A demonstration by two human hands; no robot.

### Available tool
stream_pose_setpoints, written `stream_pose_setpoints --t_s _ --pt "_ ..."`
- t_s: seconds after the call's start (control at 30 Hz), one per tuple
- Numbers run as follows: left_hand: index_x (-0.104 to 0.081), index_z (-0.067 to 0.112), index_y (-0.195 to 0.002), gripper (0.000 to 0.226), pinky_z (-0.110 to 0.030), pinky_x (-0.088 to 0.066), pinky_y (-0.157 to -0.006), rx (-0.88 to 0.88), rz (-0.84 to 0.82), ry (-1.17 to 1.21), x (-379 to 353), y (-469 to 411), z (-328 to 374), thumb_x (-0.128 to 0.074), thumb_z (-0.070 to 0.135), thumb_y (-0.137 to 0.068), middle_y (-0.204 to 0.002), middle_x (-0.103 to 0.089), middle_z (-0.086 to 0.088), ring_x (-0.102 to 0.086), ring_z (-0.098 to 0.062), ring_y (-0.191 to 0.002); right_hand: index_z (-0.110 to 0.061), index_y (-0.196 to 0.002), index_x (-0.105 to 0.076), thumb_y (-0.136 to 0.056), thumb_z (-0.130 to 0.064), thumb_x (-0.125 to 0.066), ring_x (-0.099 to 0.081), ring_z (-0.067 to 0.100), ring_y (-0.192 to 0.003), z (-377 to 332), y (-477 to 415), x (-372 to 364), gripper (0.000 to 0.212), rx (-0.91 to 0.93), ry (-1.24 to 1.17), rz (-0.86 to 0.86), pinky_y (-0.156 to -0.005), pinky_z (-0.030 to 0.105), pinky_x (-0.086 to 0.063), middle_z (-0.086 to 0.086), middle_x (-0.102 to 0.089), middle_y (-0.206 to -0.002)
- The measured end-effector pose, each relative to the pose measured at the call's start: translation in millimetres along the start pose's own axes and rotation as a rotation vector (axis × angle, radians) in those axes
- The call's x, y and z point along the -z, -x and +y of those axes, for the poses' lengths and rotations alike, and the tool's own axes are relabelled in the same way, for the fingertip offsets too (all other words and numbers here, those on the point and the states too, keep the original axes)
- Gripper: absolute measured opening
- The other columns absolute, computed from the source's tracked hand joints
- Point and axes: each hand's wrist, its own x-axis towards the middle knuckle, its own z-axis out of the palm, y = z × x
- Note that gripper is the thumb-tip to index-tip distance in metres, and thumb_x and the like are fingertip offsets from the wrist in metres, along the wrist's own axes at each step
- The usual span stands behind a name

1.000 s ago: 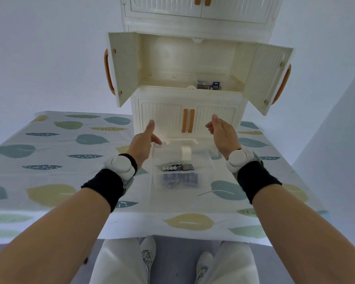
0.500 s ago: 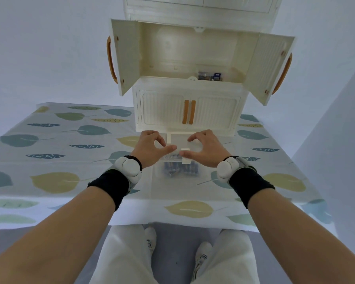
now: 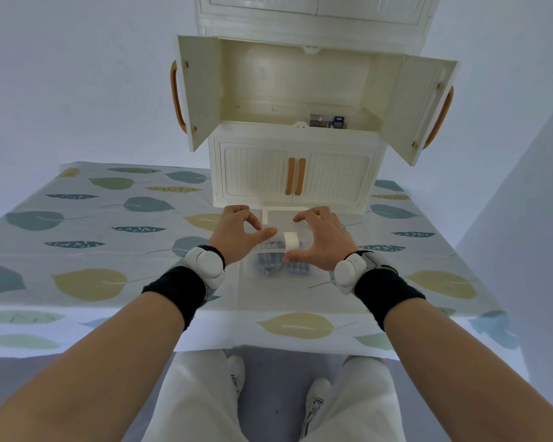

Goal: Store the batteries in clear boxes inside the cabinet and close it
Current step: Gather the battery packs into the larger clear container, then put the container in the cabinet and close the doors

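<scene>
A clear box (image 3: 280, 272) with several batteries (image 3: 270, 266) inside stands on the table just before the cream cabinet (image 3: 256, 173). Its lid is down, with a white latch (image 3: 291, 240) at the front. My left hand (image 3: 237, 234) lies on the lid's left side, thumb stretched toward the latch. My right hand (image 3: 324, 242) cups the right side, thumb tip under the latch. The cabinet's middle compartment is open, and another clear box (image 3: 328, 120) with batteries sits at its right front.
The open left door (image 3: 193, 94) and right door (image 3: 423, 110) swing out over the table. The bottom doors are shut. A leaf-print cloth (image 3: 109, 250) covers the table. A wall stands close on the right. My legs and shoes show below the table edge.
One second ago both hands were apart beside the box, whose lid stood up. They have come together on top of the box and the lid is now down.
</scene>
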Motion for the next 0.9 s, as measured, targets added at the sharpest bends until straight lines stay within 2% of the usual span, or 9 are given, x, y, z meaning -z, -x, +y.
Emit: stream_pose_setpoints --t_s 0.1,0.2,0.3,0.37,0.43,0.53,0.73,0.8,0.9 --pt "-0.058 0.025 -0.09 0.035 -0.027 -0.033 -0.103 -0.015 0.007 -0.022 -0.5 2.9 3.0 -0.068 0.057 -0.082 -0.138 -0.043 0.0 -0.043 -0.018 -0.129 -0.04 -0.128 -0.044 -0.053 -0.078 -0.074 -0.039 0.02 -0.13 -1.2 1.2 0.8 0.089 -0.009 -0.013 -0.004 -0.1 0.041 -0.045 -0.004 -0.035 -0.138" --pt "-0.051 0.025 -0.099 0.038 -0.024 -0.034 -0.095 -0.056 0.028 -0.057 -4.2 12.7 5.9 -0.062 0.058 -0.085 -0.133 -0.042 -0.003 -0.046 -0.019 -0.115 -0.043 -0.126 -0.044 -0.052 -0.072 -0.08 -0.027 0.028 -0.141 -3.0 2.9 6.1 0.087 -0.041 -0.055 -0.022 -0.107 0.047 -0.038 0.001 -0.022 -0.15" --pt "-0.044 0.031 -0.108 0.058 -0.026 -0.038 -0.09 -0.018 0.024 -0.02 -9.3 24.4 6.0 -0.074 0.064 -0.071 -0.134 -0.037 -0.002 -0.047 -0.019 -0.106 -0.045 -0.132 -0.042 -0.049 -0.065 -0.086 -0.01 0.034 -0.148 -3.2 2.0 11.7 0.096 -0.092 -0.056 -0.09 -0.112 0.052 -0.033 0.002 -0.004 -0.158" --pt "-0.039 0.033 -0.117 0.076 -0.027 -0.042 -0.09 0.003 -0.002 -0.044 -12.3 27.2 6.1 -0.083 0.06 -0.061 -0.134 -0.036 -0.004 -0.049 -0.02 -0.103 -0.046 -0.14 -0.033 -0.047 -0.06 -0.09 -0.007 0.041 -0.148 -1.4 0.8 10.4 0.11 -0.166 -0.043 -0.144 -0.115 0.054 -0.03 0.008 0.002 -0.158" --pt "-0.037 0.032 -0.125 0.086 -0.027 -0.043 -0.089 0.01 -0.015 -0.062 -14.7 27.2 9.5 -0.089 0.051 -0.059 -0.131 -0.04 -0.007 -0.049 -0.02 -0.098 -0.045 -0.146 -0.025 -0.05 -0.054 -0.092 -0.02 0.046 -0.144 0.2 1.5 7.3 0.118 -0.227 -0.061 -0.16 -0.115 0.05 -0.031 0.014 -0.005 -0.156" --pt "-0.038 0.027 -0.128 0.086 -0.026 -0.041 -0.084 0.011 0.005 -0.065 -15.5 27.0 17.3 -0.09 0.043 -0.062 -0.124 -0.046 -0.008 -0.048 -0.02 -0.093 -0.036 -0.151 -0.028 -0.058 -0.048 -0.091 -0.047 0.036 -0.123 -2.1 3.9 7.7 0.113 -0.22 -0.093 -0.108 -0.106 0.038 -0.039 0.015 -0.036 -0.135" --pt "-0.039 0.025 -0.131 0.08 -0.022 -0.039 -0.083 -0.035 0.042 -0.072 0.8 16.9 38.0 -0.086 0.04 -0.068 -0.127 -0.046 -0.009 -0.046 -0.018 -0.095 -0.035 -0.152 -0.031 -0.059 -0.053 -0.09 -0.054 0.03 -0.113 -6.3 -2.2 31.9 0.112 -0.21 -0.102 -0.039 -0.101 0.035 -0.042 0.008 -0.045 -0.122" --pt "-0.04 0.027 -0.134 0.079 -0.023 -0.039 -0.088 -0.053 0.07 -0.083 15.6 6.0 52.5 -0.085 0.04 -0.071 -0.131 -0.044 -0.01 -0.047 -0.02 -0.097 -0.035 -0.152 -0.033 -0.058 -0.054 -0.089 -0.054 0.031 -0.113 -10.9 -12.3 49.2 0.111 -0.196 -0.106 0.006 -0.099 0.035 -0.043 0.009 -0.046 -0.123" --pt "-0.04 0.028 -0.143 0.079 -0.026 -0.037 -0.102 -0.05 0.099 -0.07 45.1 -16.3 81.3 -0.082 0.038 -0.076 -0.139 -0.033 -0.011 -0.052 -0.032 -0.114 -0.035 -0.15 -0.035 -0.057 -0.055 -0.089 -0.051 0.033 -0.119 -18.8 -37.5 82.6 0.109 -0.165 -0.112 0.079 -0.102 0.036 -0.042 0.012 -0.048 -0.128"
